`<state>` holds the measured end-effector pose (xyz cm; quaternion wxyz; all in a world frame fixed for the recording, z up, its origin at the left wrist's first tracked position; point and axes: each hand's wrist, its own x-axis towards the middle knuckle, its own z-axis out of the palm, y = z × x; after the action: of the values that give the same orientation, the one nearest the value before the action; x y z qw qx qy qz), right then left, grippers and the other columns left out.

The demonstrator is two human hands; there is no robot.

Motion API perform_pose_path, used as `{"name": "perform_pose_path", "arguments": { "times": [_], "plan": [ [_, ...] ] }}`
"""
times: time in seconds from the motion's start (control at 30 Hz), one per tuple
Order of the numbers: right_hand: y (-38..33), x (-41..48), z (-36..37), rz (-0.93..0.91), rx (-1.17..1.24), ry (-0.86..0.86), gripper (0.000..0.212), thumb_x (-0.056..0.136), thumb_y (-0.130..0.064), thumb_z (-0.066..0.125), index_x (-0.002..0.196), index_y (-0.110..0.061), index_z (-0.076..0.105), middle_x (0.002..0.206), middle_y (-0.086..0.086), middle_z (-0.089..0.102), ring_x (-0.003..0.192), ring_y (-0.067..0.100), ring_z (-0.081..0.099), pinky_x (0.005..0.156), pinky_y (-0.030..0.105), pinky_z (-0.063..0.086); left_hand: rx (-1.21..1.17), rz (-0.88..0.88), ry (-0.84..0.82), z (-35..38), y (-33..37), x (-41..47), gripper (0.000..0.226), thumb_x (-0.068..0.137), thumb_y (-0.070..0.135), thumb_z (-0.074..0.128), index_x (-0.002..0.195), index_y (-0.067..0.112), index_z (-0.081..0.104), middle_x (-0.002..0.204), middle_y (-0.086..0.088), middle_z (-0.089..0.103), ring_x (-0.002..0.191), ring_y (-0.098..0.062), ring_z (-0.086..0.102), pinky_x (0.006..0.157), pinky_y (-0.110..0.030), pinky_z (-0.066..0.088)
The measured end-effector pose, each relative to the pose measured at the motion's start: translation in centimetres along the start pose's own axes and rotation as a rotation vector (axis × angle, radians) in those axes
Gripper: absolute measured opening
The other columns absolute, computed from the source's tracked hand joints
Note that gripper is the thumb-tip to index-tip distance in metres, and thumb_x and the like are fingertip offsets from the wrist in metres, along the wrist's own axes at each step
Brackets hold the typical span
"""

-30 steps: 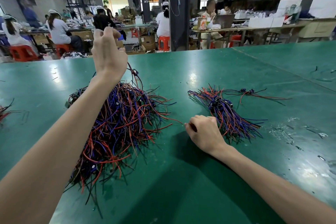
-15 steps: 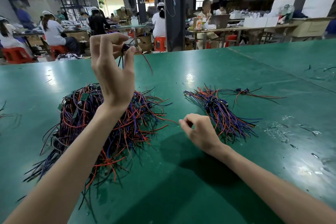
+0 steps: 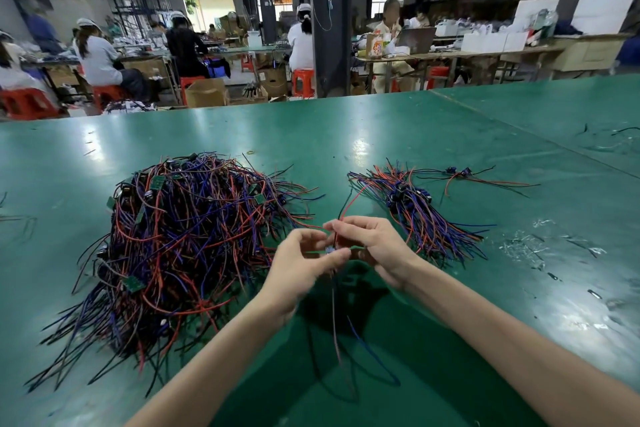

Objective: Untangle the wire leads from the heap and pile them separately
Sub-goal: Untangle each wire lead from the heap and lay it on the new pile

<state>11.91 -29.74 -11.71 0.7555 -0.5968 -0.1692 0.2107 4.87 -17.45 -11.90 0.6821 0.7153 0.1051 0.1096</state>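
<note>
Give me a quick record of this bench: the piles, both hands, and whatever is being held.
Surface: green table
Tangled heap: left of the hands; red, blue and black leads with small green boards mixed in
Sorted pile: smaller, right of the hands
Left hand: fingers pinch one wire lead
Right hand: fingers pinch the same lead
Lead position: held above the table between the piles, ends dangling toward the person

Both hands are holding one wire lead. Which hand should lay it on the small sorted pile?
Probably the right. The right hand pinches the wire lead and sits next to the sorted pile. The left hand is on the side of the tangled heap.
</note>
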Motion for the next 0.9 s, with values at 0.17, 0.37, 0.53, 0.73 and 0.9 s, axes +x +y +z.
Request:
{"name": "perform_pose_path", "arguments": {
  "times": [0.17, 0.37, 0.53, 0.73, 0.9],
  "plan": [
    [0.2, 0.0, -0.2, -0.004, -0.037, 0.001, 0.009, 0.085, -0.004, 0.063, 0.079, -0.004, 0.070, 0.070, 0.006, 0.067, 0.058, 0.013, 0.059, 0.060, 0.022, 0.051, -0.244, -0.162, -0.161, 0.3, -0.1, -0.2, 0.022, 0.088, 0.015, 0.063, 0.101, -0.002, 0.062, 0.079, -0.005, 0.069, 0.064, -0.007, 0.065, 0.057, -0.020, 0.053],
    [0.4, 0.2, -0.4, 0.029, -0.126, 0.022, 0.013, 0.088, -0.009, 0.063, 0.079, -0.009, 0.071, 0.061, -0.002, 0.062, 0.054, 0.005, 0.051, 0.058, 0.019, 0.046, -0.294, -0.246, -0.138, -0.4, 0.3, -0.2, 0.017, 0.091, 0.002, 0.056, 0.074, 0.002, 0.062, 0.061, -0.005, 0.066, 0.051, -0.009, 0.061, 0.049, -0.021, 0.054],
    [-0.2, 0.6, -0.7, 0.036, -0.071, 0.082, 0.015, 0.090, -0.006, 0.060, 0.079, -0.003, 0.069, 0.058, 0.000, 0.059, 0.050, 0.005, 0.051, 0.049, 0.016, 0.047, -0.193, -0.204, -0.117, -0.4, 0.5, -0.1, 0.015, 0.087, 0.003, 0.063, 0.072, 0.002, 0.062, 0.064, -0.008, 0.054, 0.048, -0.009, 0.052, 0.049, -0.023, 0.053],
    [-0.5, 0.6, -1.2, 0.035, -0.043, 0.093, 0.016, 0.091, -0.003, 0.058, 0.079, -0.002, 0.068, 0.056, 0.000, 0.060, 0.048, 0.005, 0.053, 0.048, 0.017, 0.048, -0.270, -0.240, -0.127, -0.1, 0.6, -0.4, 0.027, 0.096, 0.024, 0.052, 0.084, 0.003, 0.064, 0.066, -0.003, 0.064, 0.053, -0.012, 0.057, 0.048, -0.023, 0.051],
    [-0.6, 0.4, -1.4, 0.028, -0.024, 0.075, 0.013, 0.091, -0.003, 0.057, 0.084, -0.001, 0.069, 0.058, 0.000, 0.060, 0.050, 0.006, 0.054, 0.051, 0.017, 0.049, -0.316, -0.290, -0.150, -0.4, 0.5, -0.5, 0.016, 0.094, 0.005, 0.051, 0.090, 0.000, 0.066, 0.082, -0.011, 0.066, 0.062, -0.015, 0.059, 0.051, -0.022, 0.052]
  ]
}}
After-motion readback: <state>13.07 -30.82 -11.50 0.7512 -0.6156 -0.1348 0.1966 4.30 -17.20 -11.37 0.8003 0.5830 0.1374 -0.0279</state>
